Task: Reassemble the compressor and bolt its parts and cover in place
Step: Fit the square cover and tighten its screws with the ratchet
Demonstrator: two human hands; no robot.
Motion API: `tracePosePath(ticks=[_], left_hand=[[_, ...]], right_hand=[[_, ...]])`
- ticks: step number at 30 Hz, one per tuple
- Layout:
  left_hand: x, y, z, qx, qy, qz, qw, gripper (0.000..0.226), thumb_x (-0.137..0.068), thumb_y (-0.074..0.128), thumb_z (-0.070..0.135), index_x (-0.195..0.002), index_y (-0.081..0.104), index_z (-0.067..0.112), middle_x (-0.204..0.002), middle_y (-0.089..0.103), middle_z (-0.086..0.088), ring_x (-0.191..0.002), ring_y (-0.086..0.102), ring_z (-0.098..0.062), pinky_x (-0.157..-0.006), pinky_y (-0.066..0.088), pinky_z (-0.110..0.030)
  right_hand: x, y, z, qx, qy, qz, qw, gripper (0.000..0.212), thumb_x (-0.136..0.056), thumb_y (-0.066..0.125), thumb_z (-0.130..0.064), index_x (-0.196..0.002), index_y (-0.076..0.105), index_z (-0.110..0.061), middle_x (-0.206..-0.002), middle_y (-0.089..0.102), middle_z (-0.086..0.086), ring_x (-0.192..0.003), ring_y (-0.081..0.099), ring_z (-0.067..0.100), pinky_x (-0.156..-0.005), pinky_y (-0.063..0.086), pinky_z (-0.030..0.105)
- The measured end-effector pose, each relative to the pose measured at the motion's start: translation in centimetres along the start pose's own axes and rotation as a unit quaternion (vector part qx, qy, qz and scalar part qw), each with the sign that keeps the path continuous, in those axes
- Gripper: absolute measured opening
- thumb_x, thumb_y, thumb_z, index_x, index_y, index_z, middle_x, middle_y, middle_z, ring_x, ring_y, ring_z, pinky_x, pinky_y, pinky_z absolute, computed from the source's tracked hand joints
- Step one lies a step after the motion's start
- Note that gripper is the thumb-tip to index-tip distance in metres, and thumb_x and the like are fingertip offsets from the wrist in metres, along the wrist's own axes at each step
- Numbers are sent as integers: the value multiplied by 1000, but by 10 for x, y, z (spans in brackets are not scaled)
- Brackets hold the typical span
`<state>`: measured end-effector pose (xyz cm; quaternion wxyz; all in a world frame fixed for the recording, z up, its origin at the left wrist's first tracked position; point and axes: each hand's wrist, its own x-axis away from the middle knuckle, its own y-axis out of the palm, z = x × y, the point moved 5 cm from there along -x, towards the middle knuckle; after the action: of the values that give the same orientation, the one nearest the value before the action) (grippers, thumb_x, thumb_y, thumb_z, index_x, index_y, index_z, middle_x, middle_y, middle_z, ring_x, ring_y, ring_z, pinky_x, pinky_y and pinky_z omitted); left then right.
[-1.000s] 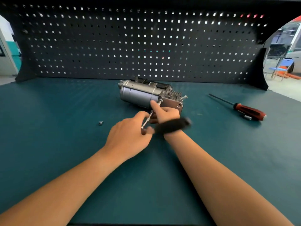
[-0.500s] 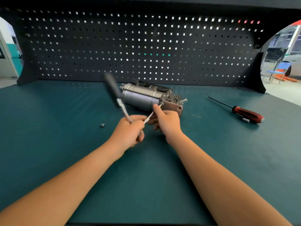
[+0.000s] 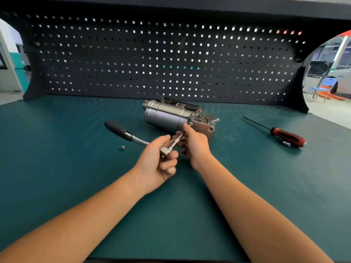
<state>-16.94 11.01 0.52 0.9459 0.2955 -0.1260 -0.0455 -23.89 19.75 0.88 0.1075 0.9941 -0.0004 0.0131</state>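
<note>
Head view: bolting at the compressor (image 3: 167, 116)

The compressor lies on its side toward the back of the teal surface (image 3: 57, 177). Its silver cylinder points left, and its flat cover plate (image 3: 204, 129) sits at the right end, turned toward me. A bolt (image 3: 216, 120) stands out from the plate's upper right corner. A thin extension bar (image 3: 177, 139) runs from the plate's upper left corner down toward me.

My right hand (image 3: 195, 147), just in front of the compressor, pinches that bar between fingertips and thumb, close to the plate. My left hand (image 3: 157, 164), a little nearer me and to the left, is curled round the head of the ratchet (image 3: 165, 149) at the bar's lower end. The ratchet's black-gripped handle (image 3: 117, 130) sticks out leftward, in front of the compressor's cylinder. I cannot tell whether it touches the surface.

A small loose bolt (image 3: 123, 148) lies on the surface to the front left of the compressor, just beside the handle. A red-and-black screwdriver (image 3: 284, 136) lies well to the compressor's right. Behind the compressor rises a dark pegboard (image 3: 133, 54).
</note>
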Motion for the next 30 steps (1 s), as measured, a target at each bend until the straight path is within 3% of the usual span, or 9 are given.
tracePosePath(ticks=[4, 9, 10, 12, 17, 19, 22, 26, 30], left_hand=[[-4, -13, 20, -296, 153, 115, 936, 16, -91, 47, 13, -89, 63, 13, -39, 43, 2, -30, 31, -10, -34, 23, -16], [14, 9, 22, -754, 335, 164, 541, 29, -87, 52, 31, -115, 53, 37, -91, 63, 3, -86, 58, -30, -60, 35, -31], [13, 12, 19, -770, 341, 168, 512, 38, -88, 51, 36, -126, 47, 34, -100, 61, 3, -93, 59, -29, -62, 34, -31], [10, 12, 20, -733, 339, 165, 566, 41, -89, 53, 39, -129, 47, 33, -99, 61, 5, -94, 59, -25, -64, 36, -30], [2, 4, 4, -263, 131, 77, 953, 19, -91, 57, 32, -80, 62, 17, -62, 59, 3, -38, 46, -3, -40, 41, -16], [5, 4, -6, -19, 5, 74, 997, 31, -91, 55, 38, -80, 60, 9, -53, 57, -2, -30, 41, -3, -33, 37, -12], [2, -3, -4, 69, -45, 94, 992, 31, -92, 52, 34, -86, 57, 4, -44, 47, 1, -26, 31, -2, -28, 27, -11], [-1, -13, 11, -185, 89, 166, 965, 10, -93, 50, 14, -88, 58, 10, -48, 45, 1, -32, 32, -7, -34, 26, -15], [8, -1, 22, -661, 295, 190, 664, 26, -92, 52, 23, -118, 53, 22, -93, 63, -1, -90, 59, -27, -65, 43, -32]], right_hand=[[-2, -5, 0, 101, -36, 33, 994, 37, -91, 56, -35, -62, 59, -12, -51, 61, -7, -35, 48, 3, -46, 34, 20], [-3, -9, -2, 106, -72, 69, 989, 38, -86, 65, -34, -52, 59, -16, -41, 54, -7, -44, 52, 9, -54, 36, 24], [-3, -10, -2, 103, -69, 71, 990, 37, -86, 65, -33, -54, 60, -15, -43, 53, -5, -48, 52, 11, -54, 36, 25], [-2, -9, -3, 69, -59, 63, 994, 35, -88, 63, -26, -57, 60, -11, -46, 55, -3, -51, 53, 14, -54, 39, 25], [-4, -1, 2, -108, 53, 16, 993, 30, -92, 56, -18, -64, 59, -9, -50, 64, 0, -56, 55, 17, -57, 40, 28], [-4, -1, 3, -86, 78, -15, 993, 27, -94, 52, -25, -73, 60, -11, -52, 65, -4, -58, 57, 12, -60, 36, 26], [-3, -2, 1, -29, 64, -18, 997, 27, -95, 50, -30, -77, 59, -13, -58, 67, -4, -46, 59, 4, -56, 34, 24], [-1, -6, -1, 29, 16, 29, 999, 30, -91, 58, -28, -67, 58, -10, -56, 62, 0, -38, 57, 5, -38, 35, 13], [-1, -9, -6, 54, -32, 53, 997, 37, -87, 65, -25, -55, 54, -11, -41, 55, -6, -36, 54, 3, -34, 33, 10]])
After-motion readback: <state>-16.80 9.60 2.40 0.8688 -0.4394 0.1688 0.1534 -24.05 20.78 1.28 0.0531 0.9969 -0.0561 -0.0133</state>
